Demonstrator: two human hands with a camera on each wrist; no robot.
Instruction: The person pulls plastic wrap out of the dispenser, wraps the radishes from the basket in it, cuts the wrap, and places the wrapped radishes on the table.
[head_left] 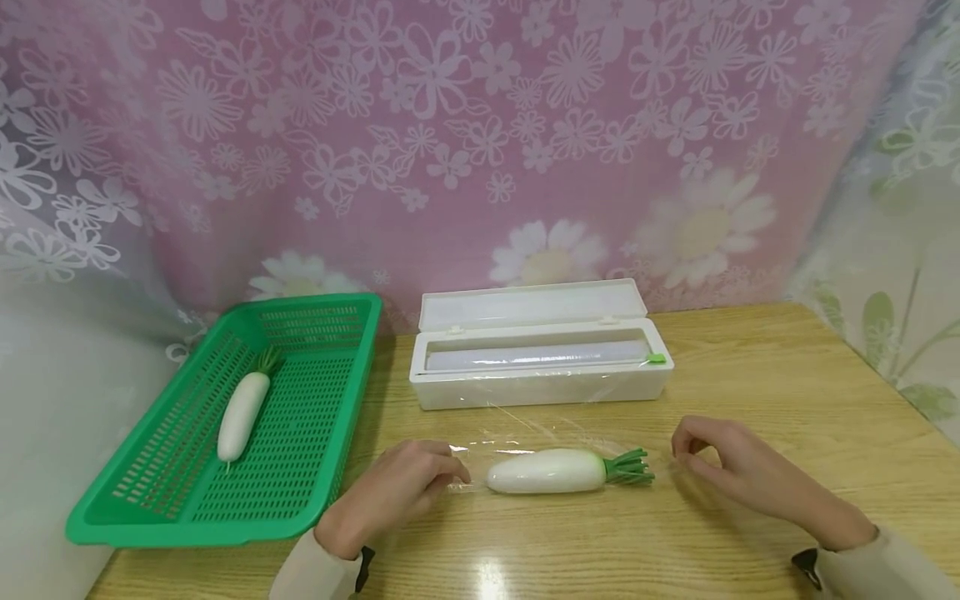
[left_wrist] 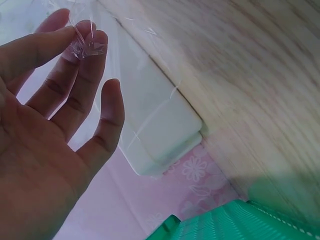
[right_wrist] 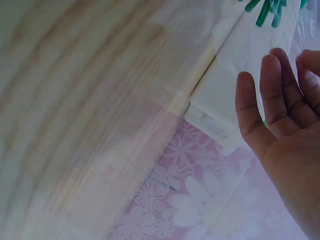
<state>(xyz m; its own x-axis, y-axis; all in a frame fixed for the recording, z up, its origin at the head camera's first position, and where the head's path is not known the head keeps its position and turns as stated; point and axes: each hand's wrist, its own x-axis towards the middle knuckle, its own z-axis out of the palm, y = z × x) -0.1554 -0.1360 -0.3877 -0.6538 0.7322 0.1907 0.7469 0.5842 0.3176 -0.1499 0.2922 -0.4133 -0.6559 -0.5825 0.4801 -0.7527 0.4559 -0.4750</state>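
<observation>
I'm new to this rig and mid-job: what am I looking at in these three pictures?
No machine here: these are a person's bare hands. The wide picture comes from a head camera, looking forward and down; the others, from one on each wrist. On the wooden table are a white radish with green stems, an open white box with a roll of film, and a green basket holding another radish. The left hand pinches clear film; whether the right hand holds any is hard to tell.
</observation>
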